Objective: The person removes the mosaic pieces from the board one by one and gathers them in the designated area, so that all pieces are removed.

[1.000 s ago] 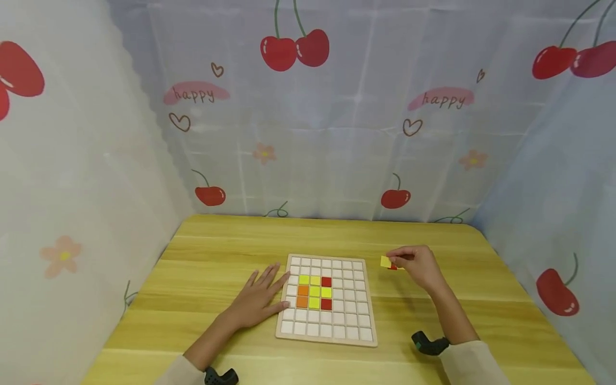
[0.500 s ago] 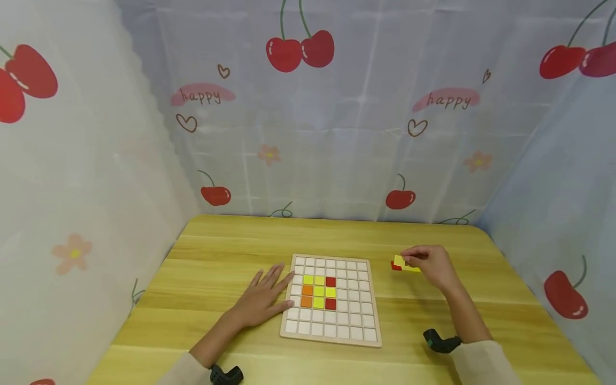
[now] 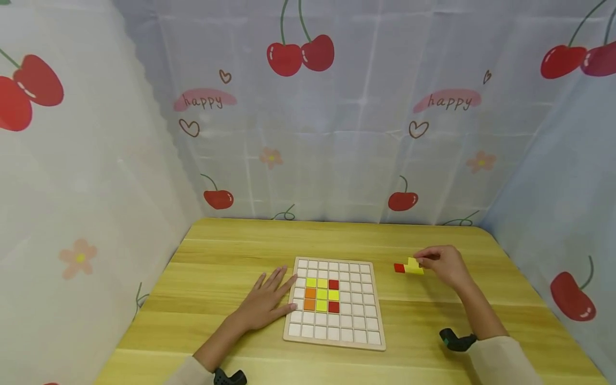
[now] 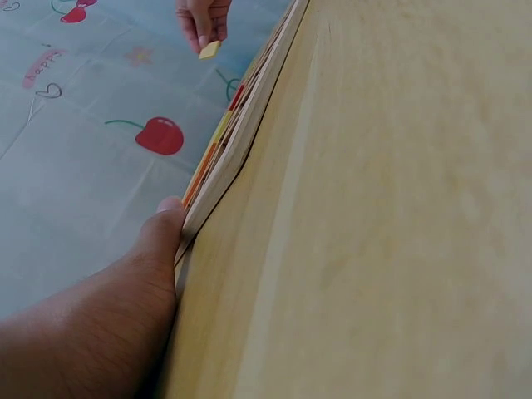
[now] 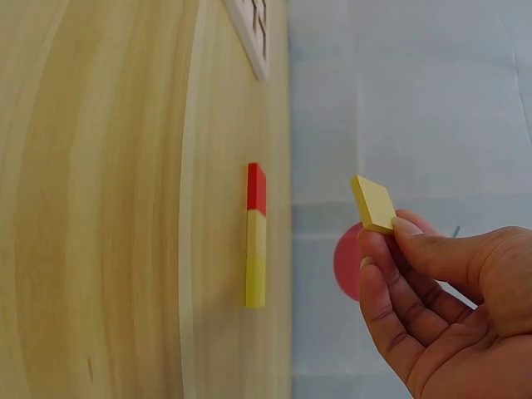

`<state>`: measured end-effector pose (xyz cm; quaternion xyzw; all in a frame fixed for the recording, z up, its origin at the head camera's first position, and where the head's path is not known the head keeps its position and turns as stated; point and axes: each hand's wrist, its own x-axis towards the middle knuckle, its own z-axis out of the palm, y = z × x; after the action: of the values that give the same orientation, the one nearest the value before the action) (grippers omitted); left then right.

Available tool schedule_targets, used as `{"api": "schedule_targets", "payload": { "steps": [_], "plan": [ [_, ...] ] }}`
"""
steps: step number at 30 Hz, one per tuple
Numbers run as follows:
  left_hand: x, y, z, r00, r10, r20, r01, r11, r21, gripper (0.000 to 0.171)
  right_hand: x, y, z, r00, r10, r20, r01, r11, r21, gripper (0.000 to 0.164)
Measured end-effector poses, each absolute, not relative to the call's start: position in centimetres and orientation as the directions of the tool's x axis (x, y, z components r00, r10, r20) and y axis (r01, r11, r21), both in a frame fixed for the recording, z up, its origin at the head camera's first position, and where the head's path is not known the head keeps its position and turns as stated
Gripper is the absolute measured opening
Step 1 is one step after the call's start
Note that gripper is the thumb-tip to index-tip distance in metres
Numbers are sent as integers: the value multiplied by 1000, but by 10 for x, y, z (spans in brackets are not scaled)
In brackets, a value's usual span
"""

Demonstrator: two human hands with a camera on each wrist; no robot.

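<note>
My right hand (image 3: pixel 445 266) pinches a thin square yellow tile (image 5: pixel 376 204) by one edge, between thumb and fingertips. The tile is held tilted, above a short row on the table: a red tile (image 5: pixel 257 189) at one end and yellow tiles (image 5: pixel 255 266) beside it. My left hand (image 3: pixel 263 302) lies with fingers spread at the left side of a square wooden grid board (image 3: pixel 335 345); its thumb (image 4: pixel 158 233) touches the board's edge. Yellow, orange and red tiles (image 3: pixel 321 294) form a block left of the board's middle, among pale squares.
The wood-grain table (image 3: pixel 231 246) extends around the board, with a cherry-print curtain (image 3: pixel 337 160) behind it and more curtain at both sides. A black wrist device (image 3: pixel 457 340) sits by the right sleeve, another (image 3: pixel 230 377) by the left.
My right hand has moved right with the yellow tile, leaving the red tile in the row in fuller view. The left hand stays at the board. The head view has shifted slightly.
</note>
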<state>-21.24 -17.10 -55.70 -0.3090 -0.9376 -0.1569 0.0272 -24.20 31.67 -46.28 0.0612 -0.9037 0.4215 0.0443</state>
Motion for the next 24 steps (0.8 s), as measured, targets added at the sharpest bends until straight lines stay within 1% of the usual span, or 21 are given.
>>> {"api": "schedule_targets", "payload": {
  "steps": [9,24],
  "plan": [
    [-213,-171,-558,-804,573,159,593,756,275,75,-249,337,-469,-985,-100,143,-172,705,-688,13],
    [-213,-172,-558,-805,574,150,592,762,262,76,-257,363,-485,-991,-102,92,-137,731,-668,12]
  ]
}}
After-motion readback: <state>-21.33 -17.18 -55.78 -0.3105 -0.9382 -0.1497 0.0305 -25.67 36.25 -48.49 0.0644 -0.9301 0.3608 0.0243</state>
